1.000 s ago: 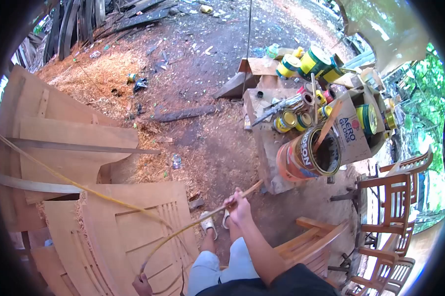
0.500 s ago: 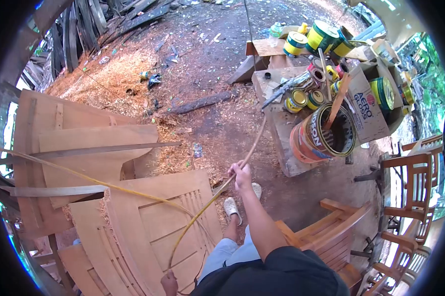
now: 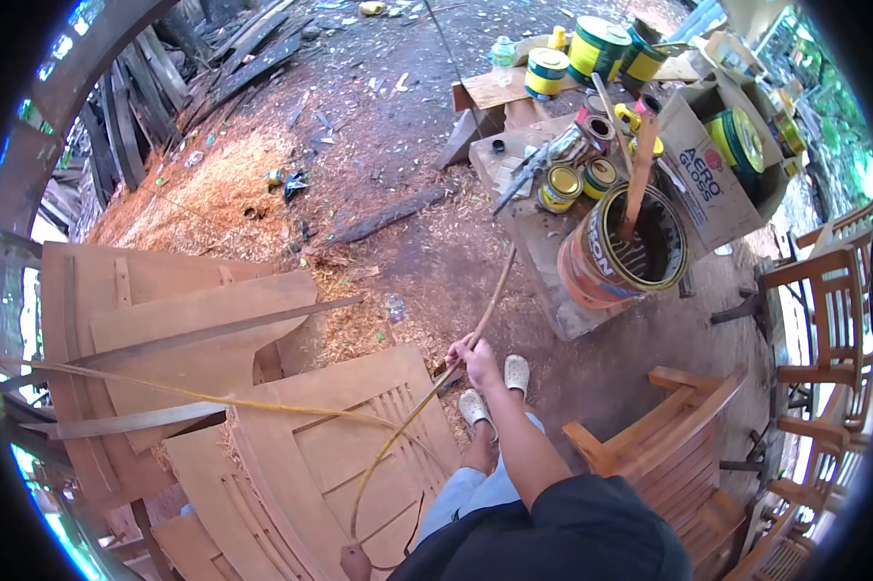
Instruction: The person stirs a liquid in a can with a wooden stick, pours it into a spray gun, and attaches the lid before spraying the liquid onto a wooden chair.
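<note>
My right hand (image 3: 473, 361) is closed around a long, thin, yellow-brown hose-like length (image 3: 400, 432), whose brownish end extends past my fist toward the work table. From there it bends down in a curve to my left hand (image 3: 355, 562), closed on it at the bottom edge of the view. A second yellow stretch (image 3: 219, 398) runs leftward over wooden panels and crosses behind the first. Beneath the curve lies a slatted wooden panel (image 3: 378, 416). Whether both stretches are one piece I cannot tell.
A low table (image 3: 543, 261) at right carries a large open tin (image 3: 601, 257) with a wooden stick (image 3: 640, 174), small cans and a cardboard box (image 3: 712, 184). Wooden chairs (image 3: 824, 320) stand at far right, a slatted wooden seat (image 3: 674, 441) beside me. Wood shavings (image 3: 204, 184) cover the ground.
The view has shifted, so the panels sit lower and the table higher. Both my hands still grip the hose-like length, and more of my right shoe shows.
</note>
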`<state>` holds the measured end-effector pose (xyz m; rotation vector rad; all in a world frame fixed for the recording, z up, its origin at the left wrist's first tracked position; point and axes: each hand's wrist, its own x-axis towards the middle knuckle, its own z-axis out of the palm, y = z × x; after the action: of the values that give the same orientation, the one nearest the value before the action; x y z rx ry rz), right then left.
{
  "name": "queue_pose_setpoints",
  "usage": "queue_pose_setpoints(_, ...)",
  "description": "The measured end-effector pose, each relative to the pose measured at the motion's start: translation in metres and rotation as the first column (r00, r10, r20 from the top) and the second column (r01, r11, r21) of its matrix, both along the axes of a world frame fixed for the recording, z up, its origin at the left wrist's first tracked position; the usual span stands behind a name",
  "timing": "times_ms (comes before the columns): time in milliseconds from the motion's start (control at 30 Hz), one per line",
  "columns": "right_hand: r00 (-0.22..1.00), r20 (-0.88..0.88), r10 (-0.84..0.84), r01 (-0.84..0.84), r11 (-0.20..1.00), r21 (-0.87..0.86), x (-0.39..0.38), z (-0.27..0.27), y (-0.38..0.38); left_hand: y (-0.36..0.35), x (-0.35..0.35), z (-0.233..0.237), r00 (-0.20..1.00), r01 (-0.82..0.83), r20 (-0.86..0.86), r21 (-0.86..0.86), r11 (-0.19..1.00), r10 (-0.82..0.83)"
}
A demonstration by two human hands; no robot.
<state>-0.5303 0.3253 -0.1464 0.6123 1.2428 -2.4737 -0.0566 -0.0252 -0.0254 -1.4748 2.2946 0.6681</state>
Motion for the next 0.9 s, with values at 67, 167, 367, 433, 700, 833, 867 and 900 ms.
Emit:
queue_pose_setpoints(67, 0.977, 0.179, 0.118, -0.145, 0.979, 0.144, 0.004, -0.01, -0.005, -0.04, 0.025, -0.04, 0.946, 0.277, 0.188, -0.039, 0.96, -0.265)
queue_pose_setpoints(167, 0.934, 0.306, 0.183, -0.193, 0.981, 0.003, 0.007, 0.001, -0.018, -0.003, -0.037, -0.03, 0.888, 0.371, -0.143, -0.339, 0.865, -0.437)
queue_pose_setpoints(367, 0.896, 0.333, 0.295, -0.279, 0.955, -0.096, 0.015, 0.046, -0.065, 0.104, -0.293, 0.061, 0.607, 0.572, -0.423, -0.355, 0.74, -0.672)
queue_pose_setpoints(433, 0.893, 0.222, 0.391, -0.384, 0.92, -0.076, 0.017, 0.067, -0.07, 0.128, -0.359, 0.062, 0.388, 0.647, -0.492, -0.457, 0.61, -0.779)
queue_pose_setpoints(700, 0.773, -0.17, 0.611, -0.603, 0.791, 0.105, 0.035, 0.156, -0.053, 0.217, -0.553, 0.091, 0.814, 0.312, -0.547, 0.695, 0.648, 0.195)
queue_pose_setpoints(833, 0.714, -0.172, 0.679, -0.641, 0.732, 0.23, 0.022, 0.176, -0.006, 0.252, -0.569, 0.119, 0.754, 0.226, -0.496, 0.812, 0.539, 0.431)
queue_pose_setpoints(867, 0.722, -0.18, 0.668, -0.612, 0.738, 0.286, 0.016, 0.183, 0.007, 0.26, -0.568, 0.125, 0.748, 0.231, -0.51, 0.799, 0.555, 0.425)
queue_pose_setpoints(900, 0.731, -0.065, 0.679, -0.63, 0.709, 0.316, 0.008, 0.189, 0.023, 0.269, -0.566, 0.131, 0.741, 0.235, -0.525, 0.786, 0.572, 0.419)
